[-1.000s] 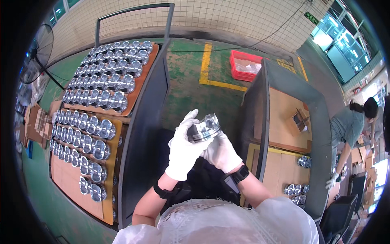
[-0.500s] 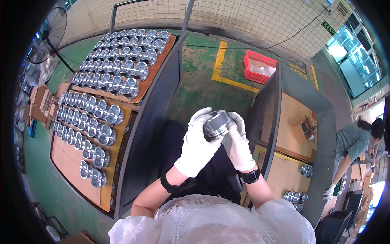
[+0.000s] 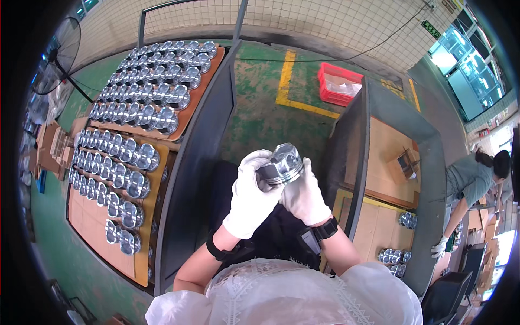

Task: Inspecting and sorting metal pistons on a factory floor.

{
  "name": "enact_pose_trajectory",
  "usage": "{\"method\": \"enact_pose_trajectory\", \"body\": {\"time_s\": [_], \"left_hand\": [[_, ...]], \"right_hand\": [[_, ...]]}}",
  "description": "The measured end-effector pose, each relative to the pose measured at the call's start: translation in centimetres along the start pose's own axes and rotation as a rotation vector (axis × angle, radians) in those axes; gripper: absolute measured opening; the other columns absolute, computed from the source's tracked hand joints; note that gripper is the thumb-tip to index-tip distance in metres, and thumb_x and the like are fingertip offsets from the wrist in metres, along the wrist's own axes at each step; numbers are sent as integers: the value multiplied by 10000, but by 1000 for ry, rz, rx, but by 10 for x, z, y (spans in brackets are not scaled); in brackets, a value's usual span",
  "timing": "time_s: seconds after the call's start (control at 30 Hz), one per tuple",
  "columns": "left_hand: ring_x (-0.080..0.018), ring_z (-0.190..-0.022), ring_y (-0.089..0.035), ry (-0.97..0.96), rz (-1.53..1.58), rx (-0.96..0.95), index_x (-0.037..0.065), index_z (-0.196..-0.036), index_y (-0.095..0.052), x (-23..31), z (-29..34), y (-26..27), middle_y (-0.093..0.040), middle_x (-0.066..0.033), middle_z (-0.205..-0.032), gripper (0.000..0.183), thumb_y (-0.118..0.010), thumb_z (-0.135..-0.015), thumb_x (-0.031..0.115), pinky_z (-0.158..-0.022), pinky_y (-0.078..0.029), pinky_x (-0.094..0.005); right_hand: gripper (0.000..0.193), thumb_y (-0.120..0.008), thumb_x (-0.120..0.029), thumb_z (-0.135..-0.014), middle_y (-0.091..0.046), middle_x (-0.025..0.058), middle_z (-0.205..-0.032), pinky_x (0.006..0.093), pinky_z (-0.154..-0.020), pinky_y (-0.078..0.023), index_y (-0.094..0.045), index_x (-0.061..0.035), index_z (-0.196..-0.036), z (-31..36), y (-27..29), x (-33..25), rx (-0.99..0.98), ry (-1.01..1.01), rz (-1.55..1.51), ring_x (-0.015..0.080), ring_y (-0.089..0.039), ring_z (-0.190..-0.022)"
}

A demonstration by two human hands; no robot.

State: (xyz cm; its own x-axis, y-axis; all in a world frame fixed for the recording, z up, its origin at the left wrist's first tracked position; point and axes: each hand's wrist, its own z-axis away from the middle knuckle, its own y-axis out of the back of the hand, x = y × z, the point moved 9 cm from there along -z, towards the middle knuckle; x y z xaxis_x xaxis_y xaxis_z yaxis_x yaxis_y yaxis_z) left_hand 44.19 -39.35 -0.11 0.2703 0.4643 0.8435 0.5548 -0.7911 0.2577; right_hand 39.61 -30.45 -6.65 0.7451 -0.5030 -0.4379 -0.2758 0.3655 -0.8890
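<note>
A shiny round metal piston is held up in front of me between both white-gloved hands. My left hand wraps its left side and underside. My right hand cups it from the right and behind. The piston's crown faces up and right, tilted. Both wrists carry black bands.
Two brown trays on a dark rack at my left hold several rows of the same metal pistons. A dark cart at my right has cardboard shelves with a few pistons. A red crate sits on the green floor. Another person bends at the far right.
The view has shifted so the hands and piston sit further right and a little lower. The piston has been turned between the gloves, its crown now more visible.
</note>
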Motion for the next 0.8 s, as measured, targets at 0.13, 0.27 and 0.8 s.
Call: {"method": "enact_pose_trajectory", "body": {"time_s": [0.13, 0.27, 0.8], "left_hand": [[-268, -1070, -606, -8, -46, -19, 54, -1078, -489, -4, 0, 4, -558, -131, -1235, 542, -754, -614, -37, -893, -494, -333], [-278, -1063, -607, 32, -57, -9, 57, -1075, -497, -15, 1, 1, -557, -123, -1242, 521, -749, -625, -16, -891, -502, -338], [-311, -1092, -582, 247, 48, 46, 14, -1222, -490, -51, 15, -8, -438, -173, -1358, 389, -631, -882, 140, -879, -507, -353]], "right_hand": [[579, -570, -357, -927, -459, 90, -1354, 420, -1054, -376, -328, -126, -1400, 11, -1, -23, 73, 260, 336, 252, -454, -1251], [658, -706, -107, -808, -449, 94, -1335, 412, -1022, -410, -333, -112, -1350, 7, 12, -36, 121, 426, 563, 242, -473, -1227], [629, -697, -73, -832, -497, 89, -1248, 355, -1003, -450, -298, -76, -1319, 8, 30, -32, 228, 463, 619, 196, -537, -1151]]}}
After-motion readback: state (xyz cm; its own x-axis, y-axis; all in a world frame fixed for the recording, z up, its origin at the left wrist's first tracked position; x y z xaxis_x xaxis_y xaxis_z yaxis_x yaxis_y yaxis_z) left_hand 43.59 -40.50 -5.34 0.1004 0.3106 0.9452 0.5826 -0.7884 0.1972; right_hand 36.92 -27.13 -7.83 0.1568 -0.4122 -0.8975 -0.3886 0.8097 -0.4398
